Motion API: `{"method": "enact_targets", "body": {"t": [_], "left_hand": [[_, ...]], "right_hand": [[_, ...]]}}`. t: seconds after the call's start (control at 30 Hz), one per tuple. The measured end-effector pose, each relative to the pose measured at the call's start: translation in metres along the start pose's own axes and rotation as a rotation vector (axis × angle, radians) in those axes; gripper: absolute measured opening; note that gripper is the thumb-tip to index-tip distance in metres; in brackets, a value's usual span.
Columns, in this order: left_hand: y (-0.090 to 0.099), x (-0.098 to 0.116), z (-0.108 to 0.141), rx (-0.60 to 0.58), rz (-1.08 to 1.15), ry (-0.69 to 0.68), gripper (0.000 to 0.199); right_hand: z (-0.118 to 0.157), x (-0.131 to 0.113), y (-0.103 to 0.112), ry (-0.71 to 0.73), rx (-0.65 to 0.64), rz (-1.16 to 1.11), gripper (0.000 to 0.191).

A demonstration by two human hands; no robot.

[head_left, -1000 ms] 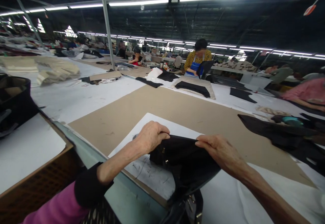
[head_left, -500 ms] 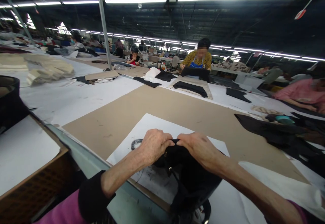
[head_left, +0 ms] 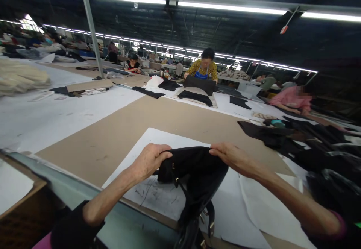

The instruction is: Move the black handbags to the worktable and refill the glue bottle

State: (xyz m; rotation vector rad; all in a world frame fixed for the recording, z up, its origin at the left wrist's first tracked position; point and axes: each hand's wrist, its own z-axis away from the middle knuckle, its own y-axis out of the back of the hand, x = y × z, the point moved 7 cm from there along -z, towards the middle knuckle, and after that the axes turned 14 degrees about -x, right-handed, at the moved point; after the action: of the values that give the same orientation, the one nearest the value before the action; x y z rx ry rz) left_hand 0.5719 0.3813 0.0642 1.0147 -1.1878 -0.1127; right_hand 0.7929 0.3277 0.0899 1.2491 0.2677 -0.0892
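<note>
A black bag (head_left: 194, 173) with straps and gold-coloured metal fittings hangs between my hands at the table's near edge. My left hand (head_left: 152, 158) pinches the left end of its upper edge. On the other end of that edge, my right hand (head_left: 225, 155) has its fingers closed. The edge runs nearly straight from hand to hand. Under and behind the bag lies a white sheet (head_left: 152, 140) with dark smudges and loose threads, on top of brown board (head_left: 113, 136). The bag's lower part drops toward the bottom of the view.
Black fabric pieces (head_left: 265, 134) lie at the right. Cream material (head_left: 22, 78) is stacked at the far left. Across the table a person in a yellow patterned top (head_left: 201, 68) handles dark fabric; another in pink (head_left: 290, 98) works at the right. A box edge (head_left: 36, 185) shows lower left.
My hands have moved apart along the bag's upper edge, which now shows stretched between them. The view has turned to the right.
</note>
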Motion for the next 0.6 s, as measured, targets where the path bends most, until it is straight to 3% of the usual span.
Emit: {"method": "enact_targets", "body": {"t": [0.2, 0.43, 0.53, 0.6], "left_hand": [[-0.001, -0.009, 0.005, 0.059, 0.016, -0.001, 0.035], [0.003, -0.014, 0.005, 0.126, 0.078, 0.040, 0.028], [0.001, -0.021, 0.007, 0.142, 0.232, 0.022, 0.025], [-0.001, -0.025, 0.008, 0.166, 0.329, 0.000, 0.025]], "right_hand": [[0.011, -0.002, -0.006, -0.051, 0.007, -0.078, 0.024], [0.008, 0.010, -0.012, -0.039, -0.076, -0.124, 0.032], [0.011, -0.002, -0.005, -0.103, 0.024, 0.042, 0.030], [0.012, -0.026, 0.002, -0.108, 0.148, 0.198, 0.029]]}}
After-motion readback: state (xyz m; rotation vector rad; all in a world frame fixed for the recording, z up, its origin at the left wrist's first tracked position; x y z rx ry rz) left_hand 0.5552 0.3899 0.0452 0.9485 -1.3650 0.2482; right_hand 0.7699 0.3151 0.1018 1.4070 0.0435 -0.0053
